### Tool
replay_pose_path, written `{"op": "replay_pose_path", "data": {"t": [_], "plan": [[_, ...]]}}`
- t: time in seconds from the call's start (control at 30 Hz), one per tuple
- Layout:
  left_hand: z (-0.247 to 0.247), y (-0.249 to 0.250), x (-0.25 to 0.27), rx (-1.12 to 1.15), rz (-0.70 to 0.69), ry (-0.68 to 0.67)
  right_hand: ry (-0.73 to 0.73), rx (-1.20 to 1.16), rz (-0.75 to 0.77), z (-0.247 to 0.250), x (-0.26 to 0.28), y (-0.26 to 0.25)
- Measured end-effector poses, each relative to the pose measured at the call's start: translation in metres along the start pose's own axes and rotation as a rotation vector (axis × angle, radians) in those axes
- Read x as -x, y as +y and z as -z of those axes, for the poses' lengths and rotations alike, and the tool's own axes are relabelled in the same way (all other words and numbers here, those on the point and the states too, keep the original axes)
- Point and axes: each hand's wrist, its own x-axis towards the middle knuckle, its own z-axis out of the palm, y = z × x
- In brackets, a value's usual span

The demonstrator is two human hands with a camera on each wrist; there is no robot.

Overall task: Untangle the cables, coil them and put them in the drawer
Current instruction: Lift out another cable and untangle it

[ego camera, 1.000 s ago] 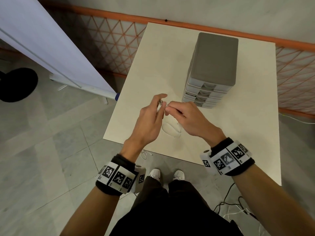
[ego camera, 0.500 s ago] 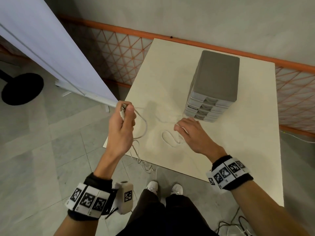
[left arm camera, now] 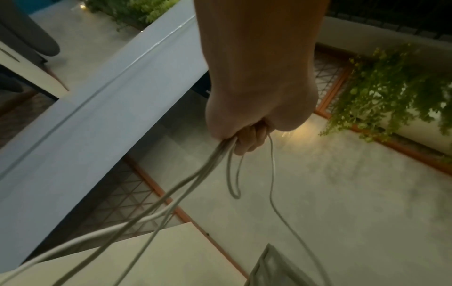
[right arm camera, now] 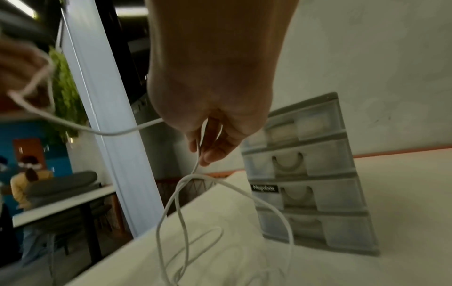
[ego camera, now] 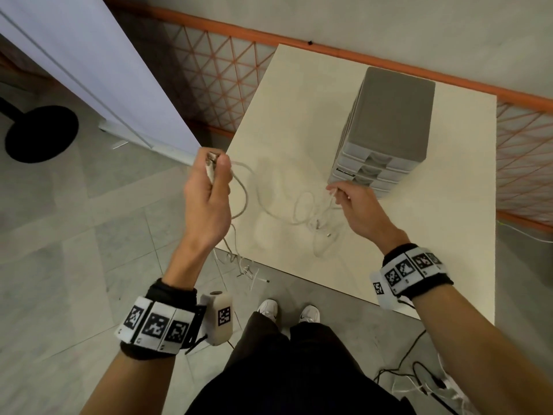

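the white cables (ego camera: 302,211) lie in a loose tangle on the near middle of the worktop (ego camera: 419,235), with strands running up to both hands and more hanging over the near left edge toward the floor (ego camera: 74,265).

the left hand (ego camera: 209,202) is raised just off the left edge of the worktop. its grip is a closed fist clamped on several cable strands, and a metal plug (ego camera: 212,158) and its pale end stick up out of the top of the fist. from the left wrist view the fingers (left arm camera: 249,139) are curled tight over the bundle, and at least four strands plus one short loop drop out below the fist toward the worktop.

the right hand (ego camera: 356,205) hovers over the tangle, just in front of the drawer unit (ego camera: 386,130). its grip is a pinch: the thumb and fingertips (right arm camera: 215,152) are together on a single strand, the other fingers loosely bent. below the pinch that strand falls into crossing loops on the worktop; another run goes off left toward the left hand.

the grey drawer unit stands upright on the far right part of the worktop, with all of its drawers pushed in.
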Motion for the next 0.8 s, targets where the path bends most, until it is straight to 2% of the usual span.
{"op": "replay_pose_path", "data": {"t": [0.1, 0.2, 0.3, 0.47, 0.57, 0.7, 0.8], "plan": [[-0.007, -0.019, 0.006, -0.162, 0.002, -0.019, 0.122, -0.104, 0.038, 0.014, -0.002, -0.020], [-0.011, -0.027, 0.012, -0.213, 0.043, -0.039, 0.257, -0.235, 0.058, 0.031, -0.005, -0.034], [-0.015, -0.031, 0.014, -0.257, 0.060, -0.104, 0.317, -0.253, 0.133, 0.046, -0.011, -0.049], [-0.029, -0.031, 0.017, -0.329, 0.136, -0.326, 0.257, -0.126, 0.207, 0.041, -0.014, -0.056], [-0.044, -0.022, 0.020, -0.298, 0.112, -0.431, 0.195, -0.097, 0.210, 0.030, -0.012, -0.055], [-0.066, -0.004, 0.020, -0.099, 0.162, -0.482, 0.144, -0.102, 0.208, 0.018, -0.010, -0.058], [-0.073, 0.003, 0.018, -0.066, 0.214, -0.458, 0.131, -0.128, 0.253, 0.016, -0.008, -0.059]]}}
